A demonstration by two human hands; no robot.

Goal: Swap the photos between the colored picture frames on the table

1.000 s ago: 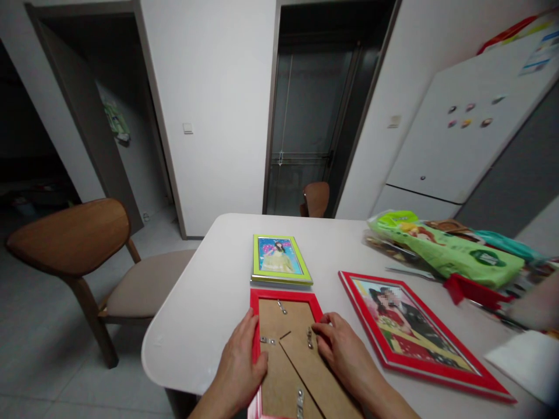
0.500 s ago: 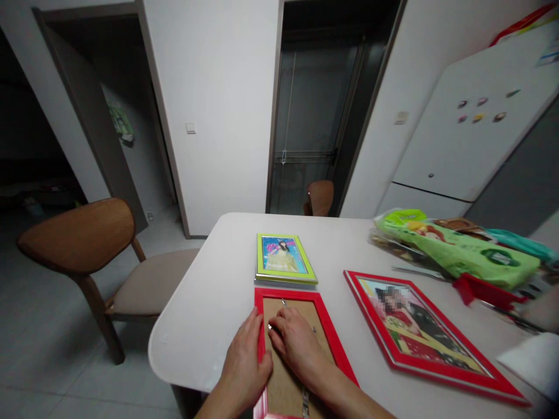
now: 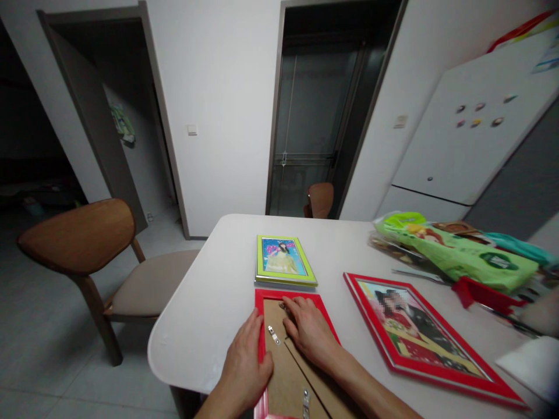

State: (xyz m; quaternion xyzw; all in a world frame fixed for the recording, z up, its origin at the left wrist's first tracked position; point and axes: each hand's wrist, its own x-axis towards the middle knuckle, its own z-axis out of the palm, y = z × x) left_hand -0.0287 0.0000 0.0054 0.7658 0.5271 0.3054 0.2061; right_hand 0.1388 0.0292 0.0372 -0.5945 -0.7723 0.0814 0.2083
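A red picture frame [image 3: 318,299] lies face down on the table, its brown backing board [image 3: 282,378] showing. My left hand [image 3: 247,361] grips the left border, fingers along the outside and thumb over the inner edge. Curled over the upper part of the board, my right hand [image 3: 312,331] has its fingertips on a small metal clip [image 3: 282,305] near the top border. A silver metal fastener [image 3: 273,334] shows between my hands, and a metal hanger [image 3: 306,401] sits lower down. The right forearm covers much of the board's right side.
A green picture frame [image 3: 283,259] lies just beyond the red one. To the right is another red picture frame [image 3: 391,355], face up. A green plastic bag [image 3: 476,253], a red tray-like piece [image 3: 484,297] and white paper [image 3: 533,361] crowd the right side. A chair [image 3: 78,238] stands left.
My right hand has moved up and right across the backing board, from the left-hand fastener to the clip near the top border. That fastener is now uncovered. My left hand has stayed put.
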